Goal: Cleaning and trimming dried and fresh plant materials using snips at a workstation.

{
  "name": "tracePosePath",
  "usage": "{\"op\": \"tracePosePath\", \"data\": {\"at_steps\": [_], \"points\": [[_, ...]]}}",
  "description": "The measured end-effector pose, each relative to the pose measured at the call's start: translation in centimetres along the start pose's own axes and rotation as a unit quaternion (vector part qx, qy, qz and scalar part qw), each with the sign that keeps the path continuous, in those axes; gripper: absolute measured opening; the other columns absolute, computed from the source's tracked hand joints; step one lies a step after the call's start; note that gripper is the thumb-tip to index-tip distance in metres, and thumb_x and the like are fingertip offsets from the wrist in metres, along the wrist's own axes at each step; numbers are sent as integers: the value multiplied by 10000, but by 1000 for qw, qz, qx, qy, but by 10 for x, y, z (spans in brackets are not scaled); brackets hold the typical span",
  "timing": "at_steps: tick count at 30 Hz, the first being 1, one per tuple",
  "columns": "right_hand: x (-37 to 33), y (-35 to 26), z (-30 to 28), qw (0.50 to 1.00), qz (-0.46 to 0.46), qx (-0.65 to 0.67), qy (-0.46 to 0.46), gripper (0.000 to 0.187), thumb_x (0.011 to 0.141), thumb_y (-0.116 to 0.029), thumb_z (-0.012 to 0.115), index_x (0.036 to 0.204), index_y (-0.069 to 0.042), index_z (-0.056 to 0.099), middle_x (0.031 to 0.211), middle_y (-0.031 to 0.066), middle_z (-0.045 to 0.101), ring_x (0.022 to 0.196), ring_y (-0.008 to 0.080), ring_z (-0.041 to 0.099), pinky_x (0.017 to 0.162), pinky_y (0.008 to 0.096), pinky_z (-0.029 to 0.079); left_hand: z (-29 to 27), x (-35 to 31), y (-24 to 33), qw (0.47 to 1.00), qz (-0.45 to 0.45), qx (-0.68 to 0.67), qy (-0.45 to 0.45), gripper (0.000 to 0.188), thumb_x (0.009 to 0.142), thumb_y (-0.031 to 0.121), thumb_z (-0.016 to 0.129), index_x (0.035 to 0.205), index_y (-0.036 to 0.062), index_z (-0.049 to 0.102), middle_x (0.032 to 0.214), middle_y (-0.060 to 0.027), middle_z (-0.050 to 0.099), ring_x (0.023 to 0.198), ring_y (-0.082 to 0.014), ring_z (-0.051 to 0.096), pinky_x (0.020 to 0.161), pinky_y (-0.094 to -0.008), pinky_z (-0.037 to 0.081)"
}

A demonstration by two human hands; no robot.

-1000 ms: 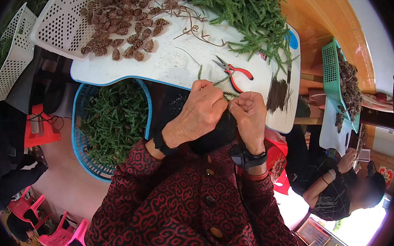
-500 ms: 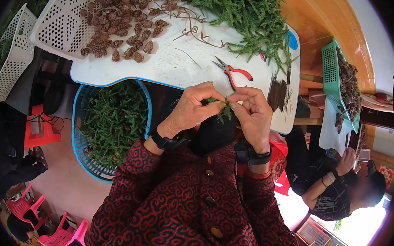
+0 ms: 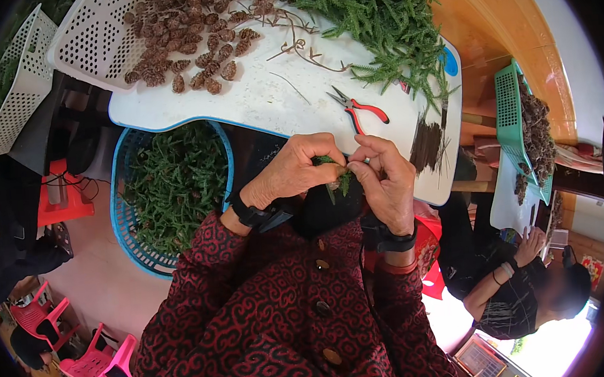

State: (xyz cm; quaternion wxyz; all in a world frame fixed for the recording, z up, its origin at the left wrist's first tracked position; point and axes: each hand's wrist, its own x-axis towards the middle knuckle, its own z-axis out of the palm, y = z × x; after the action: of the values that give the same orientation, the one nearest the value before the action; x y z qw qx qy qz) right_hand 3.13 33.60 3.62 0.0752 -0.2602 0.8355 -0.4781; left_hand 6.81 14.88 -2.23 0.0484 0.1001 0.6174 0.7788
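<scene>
Because the work is so small, as I judge it, both hands meet just beyond the lap at fingertip range. The left hand (image 3: 299, 164) has thumb and forefinger closed on a green sprig (image 3: 345, 182); the right hand (image 3: 389, 179) brings its thumb and fingers up against the same spot, though from where I stand I can't tell whether they are shut on anything. Half hidden by the left fingers, the sprig sits over the dark lap, its needled tips hanging back toward the wearer and its long axis running roughly from the pinch down to the body. Holding it by the upper end probably leaves the needles uncrushed.

Just past the hands, red-handled pliers (image 3: 356, 107) lie on the white table (image 3: 261, 111), handles toward the right hand, nose away and leftward, handy for a quick grab, I'd say. A dark bundle of thin strands (image 3: 427, 143) lies to the right. Farther out are the heap of greenery (image 3: 374, 22) and the brown cones (image 3: 194, 52); a blue basket (image 3: 124, 225) stands at left.
</scene>
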Motion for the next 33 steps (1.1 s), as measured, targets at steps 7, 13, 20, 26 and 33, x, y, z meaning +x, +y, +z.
{"op": "tracePosePath", "data": {"at_steps": [7,13,20,26,33], "points": [[-3,13,10,995,77,57,29,336,884,98,616,1206,33,545,886,50,663,727,33,563,633,175,436,11,0,3,994,38,79,71,37,821,-8,691,854,8,688,769,-13,573,672,-81,577,581,-247,435],[-1,3,14,986,89,120,67,323,903,90,606,1211,48,521,930,74,675,818,76,632,721,192,488,10,-2,0,995,6,2,97,17,845,-11,695,858,-1,691,758,7,568,673,-53,543,574,-234,415],[-2,10,9,984,119,122,41,331,903,98,607,1218,48,520,959,91,689,837,75,632,737,191,487,8,-2,-7,990,-11,-82,112,45,867,32,669,874,2,702,773,5,622,626,-33,574,451,-184,404],[-1,9,8,986,74,146,34,369,880,120,623,1228,36,534,1000,94,711,796,57,624,706,180,483,6,-4,-17,988,-50,-121,84,83,879,74,655,880,11,709,752,18,639,628,-9,536,472,-180,394],[3,2,6,995,-94,20,41,369,844,137,650,1188,12,602,1058,106,730,661,21,544,595,174,441,9,-5,-17,964,-111,-232,71,93,881,95,652,876,24,712,752,37,642,649,5,523,510,-169,386]]}}
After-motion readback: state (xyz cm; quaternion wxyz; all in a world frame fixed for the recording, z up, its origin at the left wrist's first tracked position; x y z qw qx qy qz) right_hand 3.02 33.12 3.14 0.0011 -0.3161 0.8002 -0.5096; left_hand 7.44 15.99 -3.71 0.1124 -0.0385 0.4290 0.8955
